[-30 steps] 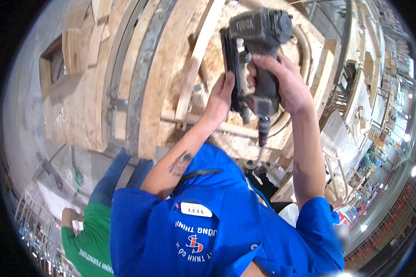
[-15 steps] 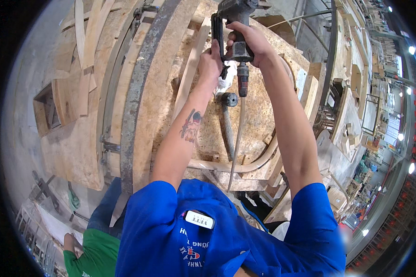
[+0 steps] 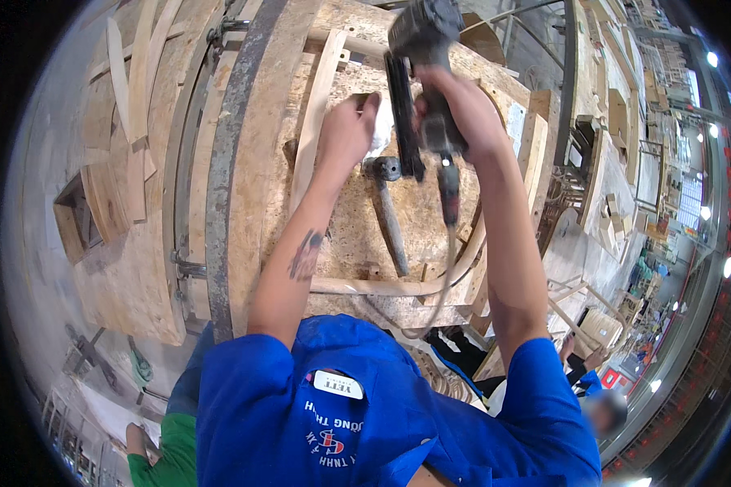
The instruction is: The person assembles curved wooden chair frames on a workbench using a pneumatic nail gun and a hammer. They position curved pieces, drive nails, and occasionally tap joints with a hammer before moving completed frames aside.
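My right hand (image 3: 463,109) is wrapped around the handle of a dark pneumatic nail gun (image 3: 427,36), held above the workbench. Its long black magazine slants down beside the handle, and an air hose (image 3: 437,312) hangs from the coupling. To the left, my left hand (image 3: 349,130) is closed, fingers curled and thumb raised; something small and dark may be in it, but I cannot make it out. Next to that hand lie white crumpled material (image 3: 381,130) and a hammer (image 3: 391,227) with a worn handle. A pale wooden strip (image 3: 315,122) runs along its other side.
A curved wooden rail (image 3: 463,264) lies across the near part of the particleboard bench (image 3: 349,252). A grey metal bar (image 3: 240,130) borders it on the left. Farther left are wood offcuts and an open wooden box (image 3: 85,207). Other people show at lower left and lower right.
My left hand has come away from the nail gun's magazine and moved left. My right hand has brought the nail gun nearer and tilted it; the hose now bends more.
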The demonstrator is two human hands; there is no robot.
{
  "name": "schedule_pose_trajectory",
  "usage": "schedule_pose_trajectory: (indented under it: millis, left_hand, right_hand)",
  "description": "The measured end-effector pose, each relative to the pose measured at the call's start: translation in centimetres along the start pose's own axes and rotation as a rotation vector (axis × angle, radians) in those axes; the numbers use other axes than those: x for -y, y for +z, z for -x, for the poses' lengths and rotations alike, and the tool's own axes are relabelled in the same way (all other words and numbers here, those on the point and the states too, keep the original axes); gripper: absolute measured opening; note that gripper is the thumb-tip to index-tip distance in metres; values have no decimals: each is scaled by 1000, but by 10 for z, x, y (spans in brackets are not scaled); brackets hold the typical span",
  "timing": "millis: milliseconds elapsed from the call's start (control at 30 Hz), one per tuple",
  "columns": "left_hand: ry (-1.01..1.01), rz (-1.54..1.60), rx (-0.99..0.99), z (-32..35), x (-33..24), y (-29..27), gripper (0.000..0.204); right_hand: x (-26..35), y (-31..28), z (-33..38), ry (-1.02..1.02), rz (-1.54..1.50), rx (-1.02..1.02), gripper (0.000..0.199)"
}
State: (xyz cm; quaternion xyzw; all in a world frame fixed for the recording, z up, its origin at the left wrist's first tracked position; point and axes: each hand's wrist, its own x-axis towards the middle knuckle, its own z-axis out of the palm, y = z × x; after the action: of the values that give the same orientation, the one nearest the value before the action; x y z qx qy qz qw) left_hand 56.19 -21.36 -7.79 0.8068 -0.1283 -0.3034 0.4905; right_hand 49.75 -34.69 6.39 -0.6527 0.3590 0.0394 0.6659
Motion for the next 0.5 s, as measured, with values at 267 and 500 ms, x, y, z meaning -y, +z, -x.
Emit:
schedule_pose_trajectory:
  millis: [267,500]
  left_hand:
    - [246,-541,-350,47,80,-29,54]
    - [471,-806,-337,23,60,-18,57]
  right_hand:
    - [-102,-18,225,268,158,27,35]
    - [-150,-19,276,174,63,-108,35]
